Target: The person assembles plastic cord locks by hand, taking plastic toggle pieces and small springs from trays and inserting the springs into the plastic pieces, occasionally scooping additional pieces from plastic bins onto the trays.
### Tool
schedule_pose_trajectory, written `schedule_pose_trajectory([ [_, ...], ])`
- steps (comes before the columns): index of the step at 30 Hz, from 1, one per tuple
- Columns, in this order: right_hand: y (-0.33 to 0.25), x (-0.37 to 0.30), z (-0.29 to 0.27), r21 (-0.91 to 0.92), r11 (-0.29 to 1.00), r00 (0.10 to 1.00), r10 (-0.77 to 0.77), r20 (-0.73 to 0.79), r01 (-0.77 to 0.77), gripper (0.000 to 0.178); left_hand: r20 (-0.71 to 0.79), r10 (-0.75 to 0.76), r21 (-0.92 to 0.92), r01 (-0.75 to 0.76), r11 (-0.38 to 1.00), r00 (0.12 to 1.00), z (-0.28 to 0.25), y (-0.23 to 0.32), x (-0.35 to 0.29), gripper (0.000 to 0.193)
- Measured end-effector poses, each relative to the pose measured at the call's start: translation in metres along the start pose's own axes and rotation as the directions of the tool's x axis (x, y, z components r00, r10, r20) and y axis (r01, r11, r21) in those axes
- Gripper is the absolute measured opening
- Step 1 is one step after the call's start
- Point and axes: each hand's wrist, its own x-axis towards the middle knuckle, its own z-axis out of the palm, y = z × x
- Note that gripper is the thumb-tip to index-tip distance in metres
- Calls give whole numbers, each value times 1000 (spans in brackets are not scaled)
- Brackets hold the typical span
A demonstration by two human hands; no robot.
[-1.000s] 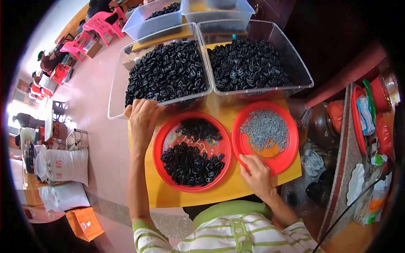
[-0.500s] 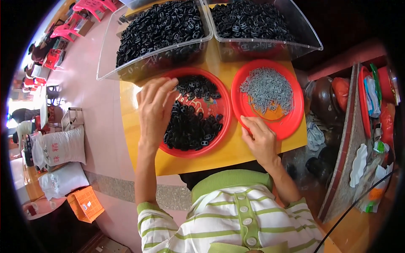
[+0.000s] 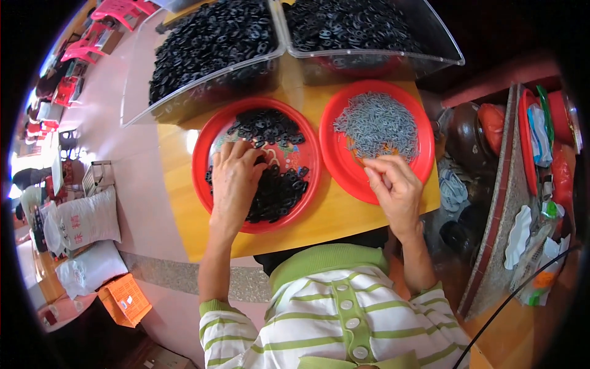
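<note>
My left hand is over the round red tray on the left, its fingers curled down and thumb drawn in at the black pieces. Whatever lies between those fingertips is hidden. Small black oval pieces with holes form a near heap in this tray, and a second heap of black pieces sits at its far side. At the right, my right hand hovers over the near rim of a red plate, thumb and forefinger pinched together. Anything in that pinch is too small to make out. Small grey screws fill the plate's middle.
Two clear plastic bins stand at the far side, a left bin and a right bin, both heaped with black pieces. The yellow table ends close to my body. White sacks and an orange crate stand off left.
My left hand has come down onto the black pieces, its fingers curling. My right thumb and forefinger have closed into a pinch by the screws. The whole view has shifted slightly.
</note>
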Motion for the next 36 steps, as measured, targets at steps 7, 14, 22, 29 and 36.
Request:
schedule_pose_trajectory([
  [7, 20, 11, -9, 3, 998, 994, 59, 92, -59, 12, 11, -70, -81, 71, 994, 997, -3, -3, 5, 20],
  [14, 17, 36, 19, -52, 994, 978, -89, 190, 101, 8, -26, -40, -101, 37, 994, 999, -1, 8, 16, 16],
  [22, 21, 46, 32, -162, 980, 966, -73, 249, 116, 9, -71, 31, -153, -42, 987, 997, 17, 25, 24, 15],
  [29, 18, 47, 33, -254, 955, 945, -65, 321, 152, 13, -49, 15, -90, -19, 996, 999, 32, 31, 35, 16],
  [36, 12, 40, 20, -43, 996, 964, -64, 257, 78, 14, 24, 15, -277, -8, 961, 1000, 32, 30, 40, 15],
])
